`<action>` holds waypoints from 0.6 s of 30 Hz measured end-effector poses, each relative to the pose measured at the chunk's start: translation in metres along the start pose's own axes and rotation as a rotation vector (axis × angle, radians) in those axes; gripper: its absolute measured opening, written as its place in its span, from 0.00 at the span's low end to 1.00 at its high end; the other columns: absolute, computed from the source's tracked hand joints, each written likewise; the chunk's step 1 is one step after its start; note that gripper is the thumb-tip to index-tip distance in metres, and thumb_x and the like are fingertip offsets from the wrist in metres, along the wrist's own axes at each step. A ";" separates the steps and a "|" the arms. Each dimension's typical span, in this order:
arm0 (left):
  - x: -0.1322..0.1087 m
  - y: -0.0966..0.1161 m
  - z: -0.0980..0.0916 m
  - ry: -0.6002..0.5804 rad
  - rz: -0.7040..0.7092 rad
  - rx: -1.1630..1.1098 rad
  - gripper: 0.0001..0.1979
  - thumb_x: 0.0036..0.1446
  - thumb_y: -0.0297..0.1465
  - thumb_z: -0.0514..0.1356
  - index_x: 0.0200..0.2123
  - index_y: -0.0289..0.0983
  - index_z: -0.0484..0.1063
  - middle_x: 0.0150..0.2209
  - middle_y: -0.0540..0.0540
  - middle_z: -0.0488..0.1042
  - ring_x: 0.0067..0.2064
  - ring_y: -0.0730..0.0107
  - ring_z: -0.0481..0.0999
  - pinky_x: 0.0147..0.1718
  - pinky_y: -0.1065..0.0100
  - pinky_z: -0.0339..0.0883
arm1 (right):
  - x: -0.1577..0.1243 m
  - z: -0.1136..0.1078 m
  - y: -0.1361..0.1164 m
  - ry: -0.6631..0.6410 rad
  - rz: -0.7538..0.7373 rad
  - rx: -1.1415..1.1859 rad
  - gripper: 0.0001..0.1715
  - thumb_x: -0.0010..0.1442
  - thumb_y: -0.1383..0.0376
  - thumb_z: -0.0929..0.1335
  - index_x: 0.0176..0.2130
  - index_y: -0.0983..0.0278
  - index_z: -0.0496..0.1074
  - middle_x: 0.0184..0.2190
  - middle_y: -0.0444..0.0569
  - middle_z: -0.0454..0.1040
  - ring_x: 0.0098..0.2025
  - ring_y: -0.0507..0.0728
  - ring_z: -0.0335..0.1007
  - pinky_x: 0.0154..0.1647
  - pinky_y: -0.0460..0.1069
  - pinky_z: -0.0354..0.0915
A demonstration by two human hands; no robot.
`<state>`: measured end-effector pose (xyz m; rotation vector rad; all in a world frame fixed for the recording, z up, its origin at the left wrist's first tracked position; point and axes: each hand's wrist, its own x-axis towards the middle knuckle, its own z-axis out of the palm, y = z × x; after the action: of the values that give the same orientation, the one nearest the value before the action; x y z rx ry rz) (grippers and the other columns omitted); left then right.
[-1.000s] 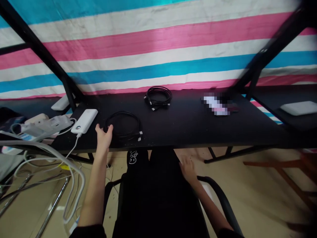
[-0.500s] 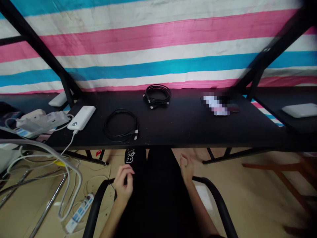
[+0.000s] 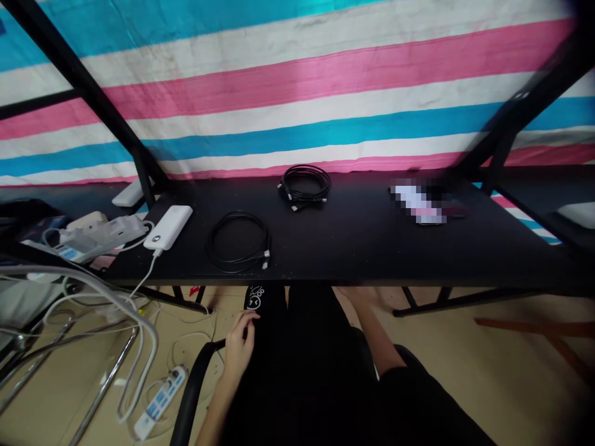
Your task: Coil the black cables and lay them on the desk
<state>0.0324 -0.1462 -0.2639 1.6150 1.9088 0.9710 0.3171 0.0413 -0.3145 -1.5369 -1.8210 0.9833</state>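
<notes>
My left hand (image 3: 239, 347) rests on my left thigh in black trousers, below the black table (image 3: 362, 248); its fingers lie loosely curled with nothing in them. My right hand (image 3: 360, 296) reaches forward under the table's front edge, and its fingers are hidden there. On the table lies a coiled black cable (image 3: 238, 241) near the front, left of centre. A second coiled black cable (image 3: 305, 184) lies at the back. A white power bank (image 3: 168, 227) with a white lead sits at the table's left end.
A blurred-out flat object (image 3: 421, 203) lies on the table's right part. White power strips (image 3: 100, 234) and looped cables crowd the left side; another strip (image 3: 160, 401) lies on the floor. Black chair arm (image 3: 193, 390) beside my left leg. Striped tarp behind.
My left hand left the front cable, dropped to my lap and has stayed there. My right hand moved forward from my thigh to under the table edge.
</notes>
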 end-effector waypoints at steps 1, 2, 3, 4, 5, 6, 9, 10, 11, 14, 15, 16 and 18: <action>-0.001 -0.003 0.004 -0.001 0.002 0.001 0.15 0.62 0.32 0.47 0.42 0.40 0.72 0.47 0.41 0.73 0.52 0.60 0.72 0.53 0.57 0.64 | -0.016 0.002 0.000 -0.025 -0.010 -0.021 0.20 0.64 0.58 0.65 0.53 0.62 0.67 0.56 0.54 0.65 0.55 0.62 0.63 0.56 0.62 0.59; -0.003 -0.007 0.009 -0.020 0.010 0.006 0.14 0.61 0.34 0.50 0.46 0.40 0.71 0.51 0.41 0.71 0.54 0.59 0.70 0.54 0.56 0.62 | -0.037 0.006 0.000 -0.058 -0.031 -0.036 0.23 0.63 0.56 0.65 0.54 0.63 0.67 0.56 0.55 0.65 0.57 0.63 0.61 0.57 0.64 0.56; -0.005 -0.012 0.017 -0.060 0.023 0.021 0.16 0.59 0.36 0.53 0.49 0.41 0.70 0.54 0.41 0.70 0.57 0.57 0.67 0.56 0.55 0.61 | -0.061 0.013 -0.001 -0.104 -0.057 -0.047 0.24 0.60 0.55 0.66 0.54 0.60 0.68 0.56 0.54 0.66 0.58 0.63 0.60 0.60 0.63 0.54; -0.008 -0.018 0.025 -0.114 0.036 0.042 0.21 0.55 0.39 0.58 0.52 0.41 0.69 0.57 0.41 0.68 0.60 0.55 0.64 0.57 0.54 0.59 | -0.084 0.021 0.000 -0.157 -0.081 -0.059 0.27 0.55 0.53 0.69 0.54 0.56 0.69 0.57 0.50 0.66 0.60 0.63 0.58 0.61 0.61 0.53; -0.009 -0.024 0.034 -0.173 0.049 0.070 0.27 0.50 0.41 0.62 0.54 0.42 0.68 0.59 0.41 0.66 0.62 0.52 0.61 0.58 0.51 0.57 | -0.104 0.028 0.002 -0.186 -0.087 -0.076 0.31 0.50 0.51 0.72 0.53 0.53 0.70 0.59 0.48 0.64 0.62 0.65 0.55 0.62 0.62 0.50; -0.010 -0.030 0.042 -0.223 0.054 0.102 0.32 0.45 0.42 0.65 0.55 0.43 0.68 0.60 0.42 0.66 0.63 0.50 0.59 0.59 0.49 0.54 | -0.120 0.034 0.005 -0.187 -0.069 -0.099 0.34 0.48 0.50 0.72 0.54 0.52 0.69 0.61 0.48 0.62 0.63 0.67 0.53 0.62 0.64 0.49; 0.003 -0.052 0.059 -0.210 -0.001 0.161 0.30 0.44 0.41 0.66 0.53 0.45 0.70 0.59 0.43 0.67 0.64 0.47 0.57 0.60 0.43 0.47 | -0.134 0.038 0.023 -0.078 0.106 -0.178 0.27 0.63 0.53 0.60 0.59 0.58 0.64 0.59 0.57 0.63 0.60 0.66 0.58 0.56 0.65 0.58; 0.011 -0.058 0.062 -0.157 -0.046 0.176 0.26 0.50 0.39 0.62 0.54 0.44 0.69 0.59 0.42 0.67 0.64 0.48 0.56 0.60 0.43 0.47 | -0.129 0.036 0.029 -0.048 0.152 -0.199 0.26 0.66 0.55 0.57 0.58 0.61 0.65 0.56 0.60 0.65 0.57 0.65 0.63 0.54 0.64 0.60; 0.020 -0.065 0.063 -0.087 -0.101 0.196 0.24 0.55 0.36 0.57 0.56 0.43 0.66 0.59 0.39 0.66 0.64 0.49 0.56 0.59 0.42 0.47 | -0.120 0.033 0.034 -0.024 0.177 -0.218 0.25 0.67 0.57 0.56 0.57 0.63 0.66 0.54 0.61 0.67 0.54 0.65 0.66 0.53 0.63 0.61; 0.043 -0.078 0.063 0.089 -0.225 0.240 0.26 0.60 0.29 0.47 0.62 0.35 0.58 0.62 0.32 0.60 0.65 0.48 0.53 0.59 0.41 0.45 | -0.087 0.025 0.036 0.003 0.139 -0.253 0.23 0.66 0.58 0.61 0.58 0.63 0.63 0.56 0.57 0.65 0.55 0.62 0.64 0.56 0.63 0.59; 0.046 -0.079 0.063 0.119 -0.241 0.246 0.26 0.61 0.29 0.45 0.62 0.33 0.57 0.62 0.31 0.58 0.66 0.48 0.51 0.60 0.42 0.46 | -0.076 0.026 0.033 0.004 0.110 -0.263 0.24 0.66 0.58 0.62 0.59 0.62 0.61 0.58 0.56 0.62 0.58 0.62 0.60 0.58 0.63 0.56; 0.044 -0.080 0.065 0.132 -0.244 0.247 0.26 0.61 0.30 0.44 0.62 0.33 0.58 0.63 0.32 0.58 0.66 0.49 0.51 0.60 0.44 0.47 | -0.066 0.029 0.028 0.002 0.087 -0.276 0.25 0.66 0.58 0.62 0.60 0.62 0.60 0.61 0.55 0.59 0.61 0.63 0.56 0.60 0.64 0.53; 0.032 -0.077 0.071 0.120 -0.232 0.243 0.24 0.61 0.33 0.46 0.59 0.35 0.63 0.62 0.35 0.60 0.65 0.50 0.54 0.60 0.48 0.52 | -0.049 0.041 0.017 -0.014 0.075 -0.307 0.27 0.65 0.59 0.62 0.61 0.63 0.59 0.63 0.57 0.54 0.64 0.66 0.47 0.63 0.66 0.45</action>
<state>0.0274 -0.1039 -0.3647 1.4445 2.3115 0.7806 0.3033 -0.0134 -0.3502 -1.7942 -2.0093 0.7744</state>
